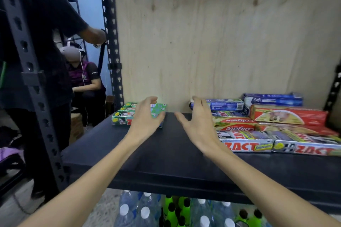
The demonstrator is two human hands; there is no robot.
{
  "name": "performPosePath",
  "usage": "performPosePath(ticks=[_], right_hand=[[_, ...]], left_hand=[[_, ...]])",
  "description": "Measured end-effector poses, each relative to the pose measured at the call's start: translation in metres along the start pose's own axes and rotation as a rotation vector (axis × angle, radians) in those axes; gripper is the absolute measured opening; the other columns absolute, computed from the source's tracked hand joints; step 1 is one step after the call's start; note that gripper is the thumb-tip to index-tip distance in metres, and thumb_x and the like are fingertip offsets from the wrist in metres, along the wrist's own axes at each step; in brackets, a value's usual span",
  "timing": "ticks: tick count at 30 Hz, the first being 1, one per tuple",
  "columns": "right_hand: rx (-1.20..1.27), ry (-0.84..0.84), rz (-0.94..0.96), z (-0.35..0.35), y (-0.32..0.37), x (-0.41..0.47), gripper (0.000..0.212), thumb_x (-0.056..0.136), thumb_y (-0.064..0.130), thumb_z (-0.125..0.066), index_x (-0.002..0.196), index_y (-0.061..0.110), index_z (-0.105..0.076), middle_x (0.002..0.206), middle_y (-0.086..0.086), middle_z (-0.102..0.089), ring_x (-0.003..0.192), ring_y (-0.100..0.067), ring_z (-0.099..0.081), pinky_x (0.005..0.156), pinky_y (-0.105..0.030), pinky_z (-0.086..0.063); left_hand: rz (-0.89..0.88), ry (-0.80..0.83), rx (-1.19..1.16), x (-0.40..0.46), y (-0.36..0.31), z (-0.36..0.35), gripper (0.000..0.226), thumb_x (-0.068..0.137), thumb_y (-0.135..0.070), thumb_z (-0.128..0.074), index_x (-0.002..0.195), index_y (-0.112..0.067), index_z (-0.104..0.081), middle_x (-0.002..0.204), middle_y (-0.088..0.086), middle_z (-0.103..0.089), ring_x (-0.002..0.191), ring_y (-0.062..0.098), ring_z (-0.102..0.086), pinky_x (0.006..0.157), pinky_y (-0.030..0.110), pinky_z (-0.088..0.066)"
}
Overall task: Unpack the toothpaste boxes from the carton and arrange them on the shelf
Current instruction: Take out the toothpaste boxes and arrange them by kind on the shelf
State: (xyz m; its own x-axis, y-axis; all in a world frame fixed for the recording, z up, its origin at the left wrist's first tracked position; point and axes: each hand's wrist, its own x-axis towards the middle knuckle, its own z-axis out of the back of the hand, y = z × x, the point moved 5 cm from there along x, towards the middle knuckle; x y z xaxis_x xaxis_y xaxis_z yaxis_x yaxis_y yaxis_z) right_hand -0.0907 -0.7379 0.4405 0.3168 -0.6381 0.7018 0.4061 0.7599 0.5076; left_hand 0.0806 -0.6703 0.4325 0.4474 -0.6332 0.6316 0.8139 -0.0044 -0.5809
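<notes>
On the black shelf board (166, 155), the left hand (145, 118) rests spread over three green cardboard toothpaste boxes (121, 116) at its left edge; the right hand (198, 121) hovers spread over the bare middle strip beside red, blue and silver cartons (287, 116)

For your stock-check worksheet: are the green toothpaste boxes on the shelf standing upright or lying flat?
Lying flat. The green toothpaste boxes rest on their long sides on the black shelf, side by side, printed faces up, under the left hand.
</notes>
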Motion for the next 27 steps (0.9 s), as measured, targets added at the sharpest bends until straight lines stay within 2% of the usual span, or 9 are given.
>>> performPosePath(ticks=[7,11,13,15,17,19,23,26,27], right_hand=[[-0.192,-0.060,-0.118,0.081,-0.089,0.009,0.064,0.085,0.048,-0.068,0.133,0.008,-0.053,0.121,-0.013,-0.063,0.113,-0.033,-0.056,0.094,-0.045,-0.048],[-0.276,-0.073,-0.151,0.120,-0.142,0.009,0.057,0.081,0.053,-0.070,0.119,0.013,-0.060,0.107,-0.008,-0.068,0.102,-0.030,-0.059,0.086,-0.042,-0.048],[-0.339,-0.058,-0.148,0.134,-0.161,0.012,0.057,0.080,0.050,-0.072,0.122,0.014,-0.059,0.113,-0.008,-0.068,0.108,-0.030,-0.054,0.090,-0.043,-0.044],[-0.388,-0.048,-0.133,0.144,-0.175,0.017,0.061,0.080,0.050,-0.073,0.127,0.015,-0.058,0.119,-0.008,-0.066,0.112,-0.030,-0.050,0.093,-0.043,-0.041],[-0.418,-0.039,-0.111,0.149,-0.185,0.023,0.061,0.080,0.051,-0.072,0.128,0.017,-0.057,0.122,-0.005,-0.065,0.112,-0.029,-0.047,0.093,-0.042,-0.040],[-0.423,-0.035,-0.098,0.152,-0.190,0.031,0.061,0.081,0.053,-0.071,0.130,0.020,-0.056,0.124,-0.002,-0.064,0.115,-0.026,-0.044,0.094,-0.041,-0.036],[-0.433,0.005,-0.007,0.139,-0.187,0.054,0.052,0.085,0.060,-0.061,0.125,0.028,-0.061,0.116,0.006,-0.066,0.114,-0.020,-0.041,0.091,-0.038,-0.028],[-0.482,0.140,0.066,0.112,-0.180,0.080,0.046,0.089,0.058,-0.056,0.127,0.032,-0.060,0.114,0.004,-0.066,0.120,-0.021,-0.039,0.092,-0.038,-0.023],[-0.528,0.219,0.080,0.101,-0.179,0.089,0.048,0.090,0.058,-0.054,0.130,0.032,-0.058,0.118,0.001,-0.065,0.123,-0.023,-0.038,0.095,-0.039,-0.023]], left_hand=[[0.003,0.085,-0.070,0.002,-0.035,-0.052,0.048,0.091,-0.025,-0.068,0.135,-0.018,-0.051,0.134,-0.004,-0.055,0.122,0.008,-0.052,0.098,0.021,-0.038],[-0.029,0.131,-0.025,0.003,-0.049,-0.086,0.046,0.091,-0.028,-0.068,0.132,-0.016,-0.053,0.132,-0.004,-0.056,0.122,0.011,-0.053,0.101,0.028,-0.042],[-0.030,0.138,-0.041,0.007,-0.054,-0.100,0.042,0.092,-0.024,-0.068,0.130,-0.015,-0.054,0.123,-0.010,-0.056,0.116,0.006,-0.052,0.096,0.021,-0.037],[-0.036,0.148,-0.058,0.015,-0.057,-0.113,0.041,0.092,-0.024,-0.068,0.130,-0.018,-0.055,0.124,-0.010,-0.060,0.117,0.007,-0.054,0.097,0.023,-0.040],[-0.038,0.183,-0.075,0.026,-0.058,-0.125,0.041,0.092,-0.024,-0.068,0.131,-0.022,-0.054,0.124,-0.006,-0.063,0.114,0.008,-0.058,0.093,0.023,-0.048],[-0.035,0.220,-0.070,0.039,-0.056,-0.135,0.042,0.093,-0.025,-0.067,0.133,-0.025,-0.053,0.123,-0.003,-0.063,0.110,0.008,-0.058,0.085,0.017,-0.045],[0.000,0.182,-0.020,0.070,-0.045,-0.147,0.058,0.090,-0.036,-0.069,0.142,-0.022,-0.048,0.133,0.003,-0.059,0.113,0.017,-0.059,0.090,0.027,-0.049],[0.089,0.218,-0.173,0.082,-0.034,-0.157,0.057,0.092,-0.029,-0.070,0.143,-0.017,-0.048,0.127,-0.007,-0.054,0.112,0.012,-0.055,0.072,0.008,-0.046],[0.103,0.218,-0.217,0.086,-0.027,-0.161,0.051,0.091,-0.026,-0.070,0.139,-0.017,-0.053,0.128,-0.006,-0.057,0.111,0.013,-0.058,0.075,0.011,-0.049]])
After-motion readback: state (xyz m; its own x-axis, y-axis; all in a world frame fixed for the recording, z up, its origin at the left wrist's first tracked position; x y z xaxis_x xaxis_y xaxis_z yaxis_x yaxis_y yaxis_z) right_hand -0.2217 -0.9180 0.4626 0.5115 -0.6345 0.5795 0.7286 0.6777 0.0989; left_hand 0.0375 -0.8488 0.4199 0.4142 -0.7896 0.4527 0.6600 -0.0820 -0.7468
